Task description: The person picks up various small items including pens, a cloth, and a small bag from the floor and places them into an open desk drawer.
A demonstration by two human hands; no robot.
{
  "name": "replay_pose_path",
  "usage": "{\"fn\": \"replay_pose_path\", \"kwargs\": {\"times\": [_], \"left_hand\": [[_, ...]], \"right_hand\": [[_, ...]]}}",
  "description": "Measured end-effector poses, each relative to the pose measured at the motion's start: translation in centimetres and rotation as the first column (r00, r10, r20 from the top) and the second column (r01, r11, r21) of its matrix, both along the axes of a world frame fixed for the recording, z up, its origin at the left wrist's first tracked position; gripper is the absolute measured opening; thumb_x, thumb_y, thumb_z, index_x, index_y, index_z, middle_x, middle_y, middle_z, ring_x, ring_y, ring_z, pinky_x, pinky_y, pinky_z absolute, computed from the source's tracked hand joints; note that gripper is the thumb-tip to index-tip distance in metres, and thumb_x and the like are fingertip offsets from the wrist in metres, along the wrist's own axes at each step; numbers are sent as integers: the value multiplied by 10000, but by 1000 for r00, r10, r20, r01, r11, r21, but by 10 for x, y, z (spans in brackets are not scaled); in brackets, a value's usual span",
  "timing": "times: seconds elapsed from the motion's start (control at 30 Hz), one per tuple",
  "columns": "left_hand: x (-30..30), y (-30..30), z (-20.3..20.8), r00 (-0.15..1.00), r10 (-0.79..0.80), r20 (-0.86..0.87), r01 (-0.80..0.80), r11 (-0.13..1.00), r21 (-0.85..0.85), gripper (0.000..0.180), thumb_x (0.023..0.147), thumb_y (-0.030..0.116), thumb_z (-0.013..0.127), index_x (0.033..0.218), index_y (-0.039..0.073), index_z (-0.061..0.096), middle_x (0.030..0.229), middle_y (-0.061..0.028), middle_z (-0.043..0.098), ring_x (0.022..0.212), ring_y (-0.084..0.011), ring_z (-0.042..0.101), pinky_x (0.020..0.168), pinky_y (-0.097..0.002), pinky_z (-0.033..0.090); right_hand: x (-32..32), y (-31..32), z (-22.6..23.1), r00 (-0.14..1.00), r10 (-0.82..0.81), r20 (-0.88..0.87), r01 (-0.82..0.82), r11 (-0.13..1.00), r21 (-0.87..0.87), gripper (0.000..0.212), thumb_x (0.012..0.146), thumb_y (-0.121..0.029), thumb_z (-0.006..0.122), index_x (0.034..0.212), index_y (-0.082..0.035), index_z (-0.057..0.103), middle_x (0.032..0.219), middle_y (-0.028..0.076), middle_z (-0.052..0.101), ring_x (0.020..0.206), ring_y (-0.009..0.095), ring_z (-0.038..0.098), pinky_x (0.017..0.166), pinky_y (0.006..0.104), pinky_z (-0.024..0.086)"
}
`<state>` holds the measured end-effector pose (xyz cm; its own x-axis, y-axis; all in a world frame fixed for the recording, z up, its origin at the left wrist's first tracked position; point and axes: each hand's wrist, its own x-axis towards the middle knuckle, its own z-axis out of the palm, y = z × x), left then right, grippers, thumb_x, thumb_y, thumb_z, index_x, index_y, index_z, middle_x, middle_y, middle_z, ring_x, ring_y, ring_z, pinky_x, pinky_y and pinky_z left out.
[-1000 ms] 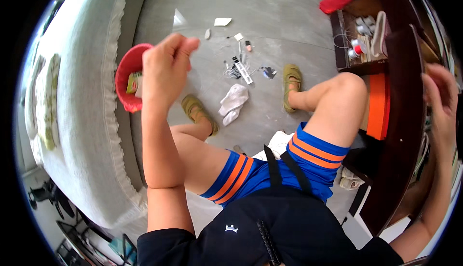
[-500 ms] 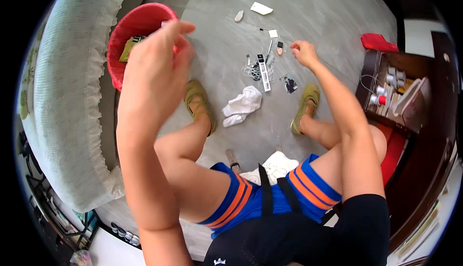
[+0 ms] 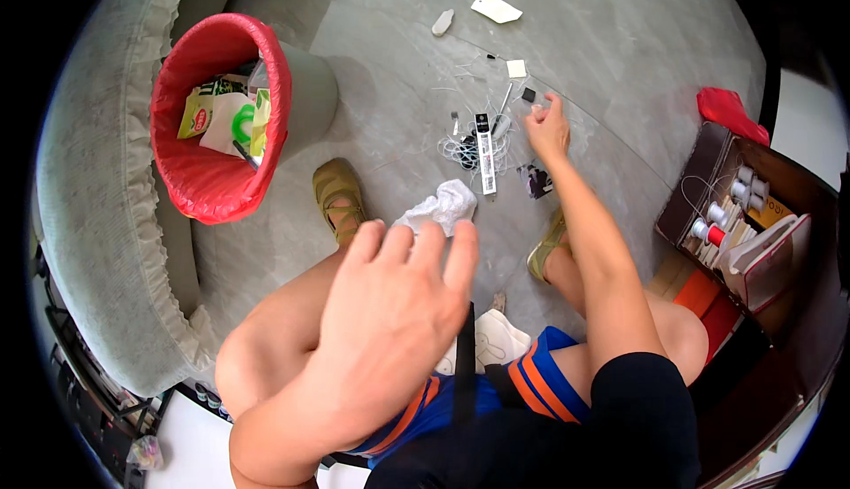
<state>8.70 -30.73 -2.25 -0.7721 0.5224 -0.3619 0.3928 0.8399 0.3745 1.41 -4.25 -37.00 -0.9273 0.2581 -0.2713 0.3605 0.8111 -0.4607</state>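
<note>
Your grey floor (image 3: 637,37) lies bare toward the far right, giving room to move beyond the scattered things. The covered bed (image 3: 97,214) edges you in on the left, the brown box (image 3: 695,159) on the right. The red-lined bin (image 3: 282,90), far left beside the bed, already holds packets, so I'd judge the work partway: the pieces on the floor are what remain loose.

Your left hand (image 3: 390,298) hangs near you with fingers loosely spread, nothing showing in it; its palm is hidden. Ahead of it lies a white cloth (image 3: 450,198), between your feet. Your right hand (image 3: 547,130) is at the middle right, fingertips bent together; I cannot tell whether they pinch anything. Left of it lie a cord tangle (image 3: 460,154) and a slim white box (image 3: 487,163); just beyond its fingertips is a small black square (image 3: 529,95).
</note>
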Motion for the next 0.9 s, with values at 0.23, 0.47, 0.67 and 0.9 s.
{"fn": "replay_pose_path", "kwargs": {"times": [0.23,0.47,0.67,0.9], "left_hand": [[6,25,-7,989,-119,88,118,993,13,410,753,109,534,1145,-5,502,891,-90,551,827,-218,541,850,-356,408],[5,32,-16,991,-59,122,55,998,35,360,710,103,574,1046,-21,544,831,-118,556,802,-223,565,774,-351,451],[-16,36,-17,941,336,-32,-273,815,510,473,708,115,689,1114,-16,485,923,-151,545,817,-308,573,694,-362,476],[-4,53,3,925,360,119,-321,574,753,321,614,103,784,896,6,665,737,-44,603,629,-145,559,582,-282,459]], "right_hand": [[-30,4,-5,884,435,-172,-424,900,95,341,768,-84,626,1099,-126,559,990,120,565,920,302,579,792,388,474],[-35,3,60,971,-184,149,233,627,-743,279,801,-76,658,1057,-71,548,951,79,564,933,207,588,722,311,517],[29,-42,224,994,-40,105,78,-433,-898,308,821,-69,657,1076,-78,485,964,70,556,885,211,580,722,252,510],[94,-68,307,979,-159,127,89,-223,-971,270,897,-145,564,1110,-21,455,967,98,578,898,242,617,781,353,540]]}}
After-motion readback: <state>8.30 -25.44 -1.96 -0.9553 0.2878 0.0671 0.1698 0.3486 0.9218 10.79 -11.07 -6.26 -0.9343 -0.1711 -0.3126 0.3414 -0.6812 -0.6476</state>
